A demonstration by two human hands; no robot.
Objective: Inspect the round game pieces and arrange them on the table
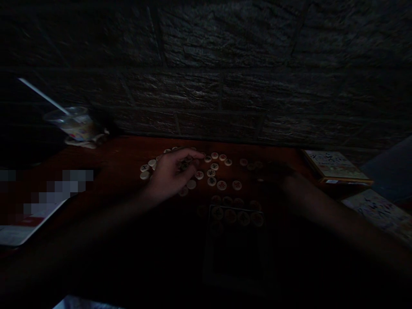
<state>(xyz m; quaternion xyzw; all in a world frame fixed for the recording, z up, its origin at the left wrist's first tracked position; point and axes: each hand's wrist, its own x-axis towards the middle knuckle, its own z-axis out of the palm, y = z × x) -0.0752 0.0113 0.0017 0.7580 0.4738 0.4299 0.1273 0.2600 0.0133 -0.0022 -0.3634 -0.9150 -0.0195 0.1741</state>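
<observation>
Many round xiangqi pieces [211, 181] with red or black characters lie scattered on the brown table; a few show blank faces. My left hand [170, 171] is over the left part of them, index finger stretched out and thumb apart, with pieces visible in the gap. Its fingertips are close to a piece [207, 159], though contact cannot be made out. Out to the right, my right hand [286, 174] is low over the table, its fingers lost in shadow. Nearer to me, a dark tray [210, 240] has a row of pieces at its far end.
A clear plastic cup [77, 124] with a white straw stands at the left on crumpled tissue. A flat box [336, 165] lies at the right, with another printed cover [380, 212] nearer. A stone-block wall [206, 90] bounds the table's back. A pale-edged flat item [35, 223] is at left.
</observation>
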